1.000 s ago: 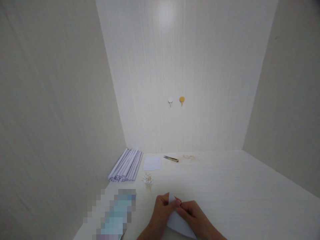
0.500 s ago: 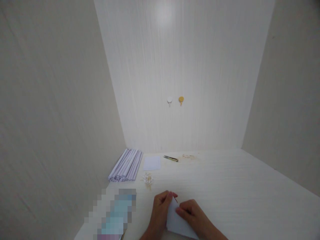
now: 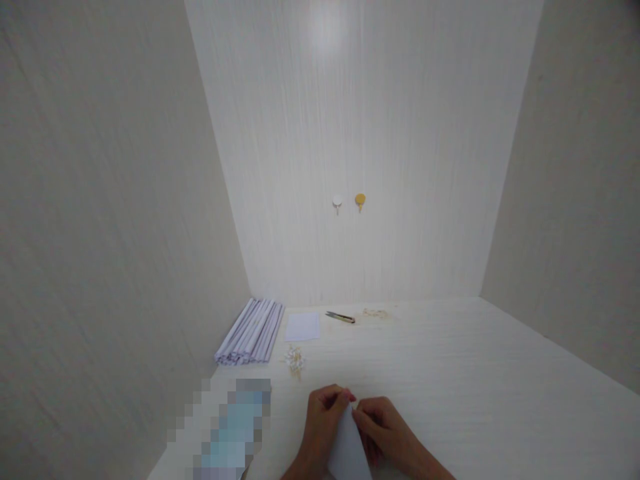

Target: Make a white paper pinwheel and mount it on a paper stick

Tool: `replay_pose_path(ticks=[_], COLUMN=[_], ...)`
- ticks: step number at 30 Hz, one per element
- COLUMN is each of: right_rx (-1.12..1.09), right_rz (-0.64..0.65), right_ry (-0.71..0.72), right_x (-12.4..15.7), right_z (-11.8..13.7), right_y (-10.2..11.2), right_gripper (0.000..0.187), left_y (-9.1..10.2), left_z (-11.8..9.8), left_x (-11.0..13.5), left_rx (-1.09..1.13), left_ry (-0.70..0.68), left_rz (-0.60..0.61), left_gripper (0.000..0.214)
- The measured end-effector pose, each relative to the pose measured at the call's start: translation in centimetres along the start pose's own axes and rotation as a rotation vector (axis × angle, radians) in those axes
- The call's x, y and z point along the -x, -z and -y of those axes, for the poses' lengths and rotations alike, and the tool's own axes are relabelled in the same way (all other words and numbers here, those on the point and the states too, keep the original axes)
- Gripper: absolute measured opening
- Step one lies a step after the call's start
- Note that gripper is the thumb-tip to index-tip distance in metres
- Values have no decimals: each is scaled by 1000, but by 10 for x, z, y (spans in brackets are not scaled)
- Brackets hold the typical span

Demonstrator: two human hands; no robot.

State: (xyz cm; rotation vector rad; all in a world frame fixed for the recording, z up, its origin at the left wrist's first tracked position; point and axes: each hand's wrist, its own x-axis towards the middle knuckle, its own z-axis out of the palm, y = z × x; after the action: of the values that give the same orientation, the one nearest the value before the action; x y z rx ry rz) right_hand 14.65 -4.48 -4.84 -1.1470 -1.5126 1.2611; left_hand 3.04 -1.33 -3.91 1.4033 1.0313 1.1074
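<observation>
A sheet of white paper (image 3: 349,450) stands between my hands at the bottom middle, narrowing to a point at its top. My left hand (image 3: 325,421) is closed on its upper left edge, thumb and fingertips pinched near the tip. On the other side my right hand (image 3: 384,428) has its thumb and fingers pressed at the paper's right edge, close to the top. The lower part of the sheet runs out of the picture. Whether it is folded or rolled I cannot tell.
Rolled white paper tubes (image 3: 251,331) lie stacked at the left wall. Beside them are a flat white sheet (image 3: 303,327), thread snips (image 3: 341,317), a small white-and-tan pile (image 3: 295,360) and thin tan strands (image 3: 375,313). Two hooks, white (image 3: 337,201) and yellow (image 3: 360,200), are on the back wall.
The paper between my hands shows much narrower now, its right side drawn in or turned. My right hand's fingers have moved to its edge; my left hand still holds the top.
</observation>
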Motion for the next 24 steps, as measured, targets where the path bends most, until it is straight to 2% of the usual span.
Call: replay_pose_path(ticks=[10,15,17,21,24], right_rx=[19,-4,-33,-86,-37], right_rz=[19,-7,14,52,-34], right_ry=[34,100,85,-9,-16], right_x=[2,5,4,2,1], right_z=[3,8,8,0,-9], right_y=[2,5,4,4,6], right_gripper=[36,35,35,36,34], left_y=[-3,1,3,4,3], left_z=[4,6,6,5,4], left_x=[0,0,1,2,2], left_rx=[-5,-78,-119,-151,-106], left_ry=[5,9,-17,-49,-48], left_rz=[88,220,259,215,121], left_gripper=[23,25,28,33,38])
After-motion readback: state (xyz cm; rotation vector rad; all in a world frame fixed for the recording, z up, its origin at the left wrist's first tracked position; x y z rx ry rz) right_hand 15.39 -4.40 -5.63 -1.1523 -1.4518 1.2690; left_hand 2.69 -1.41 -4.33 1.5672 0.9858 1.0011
